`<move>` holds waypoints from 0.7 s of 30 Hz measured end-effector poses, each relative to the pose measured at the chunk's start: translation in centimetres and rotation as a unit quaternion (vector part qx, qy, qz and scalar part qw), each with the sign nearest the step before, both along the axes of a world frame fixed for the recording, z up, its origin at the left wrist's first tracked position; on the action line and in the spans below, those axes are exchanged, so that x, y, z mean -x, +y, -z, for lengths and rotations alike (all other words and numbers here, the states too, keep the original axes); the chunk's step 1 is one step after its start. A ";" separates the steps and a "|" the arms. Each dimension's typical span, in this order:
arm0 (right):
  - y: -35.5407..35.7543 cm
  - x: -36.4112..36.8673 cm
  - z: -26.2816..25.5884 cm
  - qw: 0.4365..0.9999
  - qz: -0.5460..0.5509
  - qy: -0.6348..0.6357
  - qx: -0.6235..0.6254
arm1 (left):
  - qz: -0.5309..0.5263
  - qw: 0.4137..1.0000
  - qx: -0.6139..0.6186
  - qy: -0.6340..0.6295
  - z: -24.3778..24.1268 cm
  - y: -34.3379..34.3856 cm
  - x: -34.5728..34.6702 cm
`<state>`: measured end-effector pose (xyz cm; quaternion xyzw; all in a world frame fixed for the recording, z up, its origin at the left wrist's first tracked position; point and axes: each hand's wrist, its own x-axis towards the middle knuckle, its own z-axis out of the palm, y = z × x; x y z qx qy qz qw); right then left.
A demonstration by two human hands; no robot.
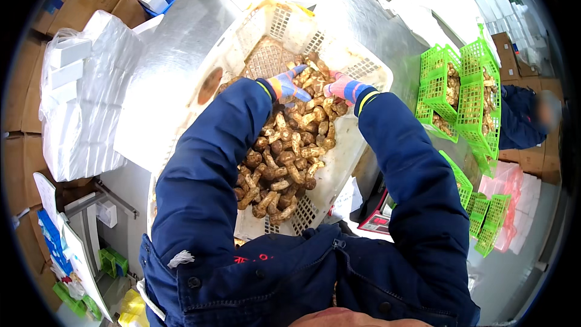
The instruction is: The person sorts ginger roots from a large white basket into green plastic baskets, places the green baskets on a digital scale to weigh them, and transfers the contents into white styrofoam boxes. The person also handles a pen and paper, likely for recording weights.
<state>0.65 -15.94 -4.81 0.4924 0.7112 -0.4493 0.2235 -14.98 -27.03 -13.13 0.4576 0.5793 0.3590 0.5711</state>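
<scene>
A heap of brown-capped mushrooms with pale, soiled stems (290, 154) lies in a large white plastic crate (354, 50) with slotted walls. My left hand (289, 85), in a striped knitted glove, rests on the upper left of the heap with its fingers spread. At the heap's upper right is my right hand (343, 87), in a pink and blue glove, its fingers among the mushrooms. Whether either hand grips a mushroom cannot be told. The two hands are apart, with mushrooms between them.
Green plastic baskets of mushrooms (476, 100) stand on the steel table (395, 27) at the right, with a person (522, 116) beyond them. A red-edged scale (376, 221) is near my right sleeve. Wrapped white foam boxes (86, 95) and cardboard cartons (91, 0) are at the left.
</scene>
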 end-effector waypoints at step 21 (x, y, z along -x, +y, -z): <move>-3.7 -2.3 -7.7 0.930 0.166 0.310 0.106 | -0.142 0.957 -0.082 -0.238 -10.7 -3.5 -2.4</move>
